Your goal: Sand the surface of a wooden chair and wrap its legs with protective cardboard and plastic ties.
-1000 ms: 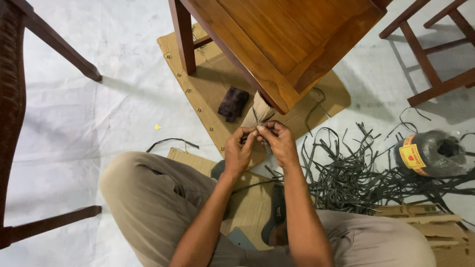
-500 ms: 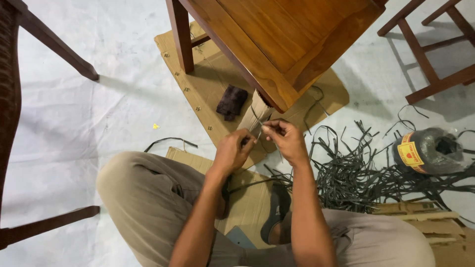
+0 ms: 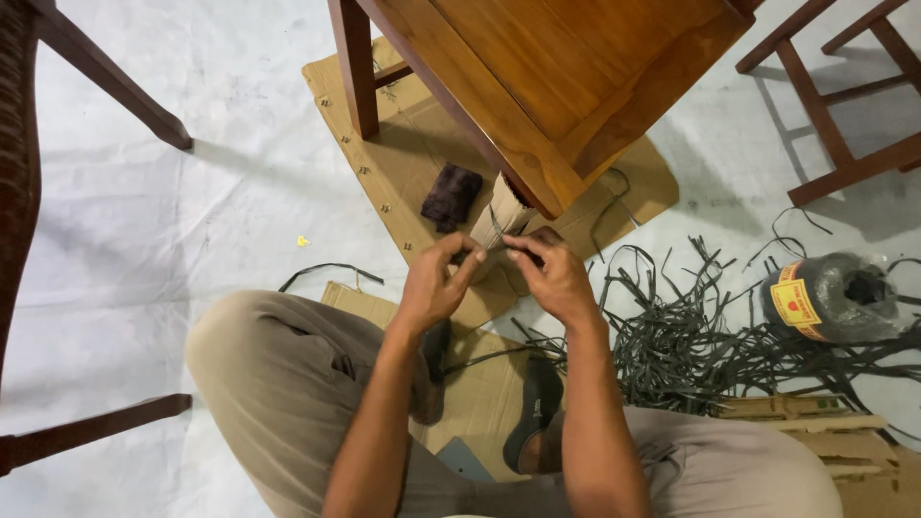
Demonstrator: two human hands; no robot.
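I sit on the floor in front of a wooden table (image 3: 566, 86). One table leg (image 3: 497, 216) is wrapped in cardboard near its foot. My left hand (image 3: 434, 284) and my right hand (image 3: 549, 276) are close together at that wrapped leg. Both pinch a thin dark strap (image 3: 480, 257) that runs around the cardboard wrap. The fingertips nearly touch each other. How the strap passes behind the leg is hidden.
A cardboard sheet (image 3: 384, 173) lies under the table, with a dark cloth (image 3: 451, 195) on it. A tangle of dark straps (image 3: 691, 336) lies to my right beside a wrapped strap roll (image 3: 830, 295). Chair legs stand at left (image 3: 106, 82) and upper right (image 3: 844, 163).
The hands stay at the wrapped leg. My right hand has moved slightly right and back toward the left hand while working the strap.
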